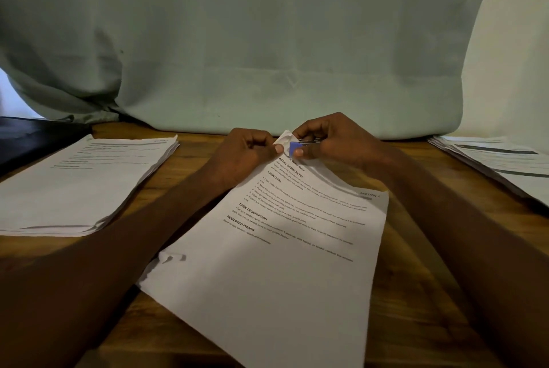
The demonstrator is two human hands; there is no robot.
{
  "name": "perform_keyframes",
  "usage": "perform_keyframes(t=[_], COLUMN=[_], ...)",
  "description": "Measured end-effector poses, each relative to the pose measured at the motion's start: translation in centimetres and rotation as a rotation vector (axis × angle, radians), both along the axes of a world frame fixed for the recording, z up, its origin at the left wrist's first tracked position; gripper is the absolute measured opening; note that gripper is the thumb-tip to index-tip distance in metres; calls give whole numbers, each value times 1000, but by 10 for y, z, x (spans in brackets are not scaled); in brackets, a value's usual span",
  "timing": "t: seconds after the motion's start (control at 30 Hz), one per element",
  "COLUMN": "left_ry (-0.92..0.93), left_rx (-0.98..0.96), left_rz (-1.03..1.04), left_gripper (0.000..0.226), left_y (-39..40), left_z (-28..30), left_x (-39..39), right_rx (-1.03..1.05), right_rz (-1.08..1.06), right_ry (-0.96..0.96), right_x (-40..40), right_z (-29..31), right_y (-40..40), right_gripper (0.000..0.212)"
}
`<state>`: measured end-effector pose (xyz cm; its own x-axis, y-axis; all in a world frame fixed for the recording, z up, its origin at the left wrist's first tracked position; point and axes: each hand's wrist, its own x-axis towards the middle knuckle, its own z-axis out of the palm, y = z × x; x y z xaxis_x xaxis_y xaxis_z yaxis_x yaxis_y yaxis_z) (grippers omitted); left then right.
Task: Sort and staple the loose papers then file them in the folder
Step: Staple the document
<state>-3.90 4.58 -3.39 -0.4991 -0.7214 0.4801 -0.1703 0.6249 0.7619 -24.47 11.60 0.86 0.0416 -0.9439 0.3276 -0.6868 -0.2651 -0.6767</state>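
- White printed sheets make up the set in hand (276, 249), which lies askew on the wooden table (421, 293) between the person's forearms, its far corner lifted off the surface.
- Progress, judged from the layout: sorting looks well along, with one squared stack (80, 183) at the left and another pile (499, 160) at the right edge; binding of this middle set is under way, and filing is not yet done.
- A dark flat thing (32, 136) at far left may be the folder, though that cannot be told for sure.
- The left hand (246, 154) has its fingers curled, thumb and forefinger pinching the raised corner from the left.
- The right hand (329, 142) pinches a small blue clip (295, 148) with wire arms against that same corner; its fingers are closed tight round it.
- The corner sits directly between the two thumbs, touching both.
- No stapler is in view.
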Motion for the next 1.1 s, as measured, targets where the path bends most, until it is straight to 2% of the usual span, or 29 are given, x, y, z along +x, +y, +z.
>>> perform_keyframes(t=[0.27,0.4,0.6,0.73,0.8,0.9,0.97,1.1], left_ry=[50,3,39,-29,-6,89,132,136], left_rx=[16,-17,-32,-9,28,148,236,368], left_rz=[-63,-38,-75,-11,12,72,84,111], left_gripper=[16,15,13,12,15,25,24,11], left_y=[-1,-3,-4,-7,-10,-14,-18,-23], left_z=[-2,-3,2,0,1,4,4,4], left_x=[0,-1,3,7,9,14,16,23], right_rx=[41,30,-35,48,44,-27,-56,-17], right_rz=[-23,-65,-153,-31,-38,-150,-256,-447], right_ry=[-23,-37,-190,-229,-262,-366,-400,-252], right_x=[3,6,15,14,12,9,1,-18], right_z=[2,-2,-10,-15,-17,-13,-12,-18], right_y=[2,1,-6,-1,-2,-6,-10,-11], right_gripper=[27,29,18,27,31,25,25,25])
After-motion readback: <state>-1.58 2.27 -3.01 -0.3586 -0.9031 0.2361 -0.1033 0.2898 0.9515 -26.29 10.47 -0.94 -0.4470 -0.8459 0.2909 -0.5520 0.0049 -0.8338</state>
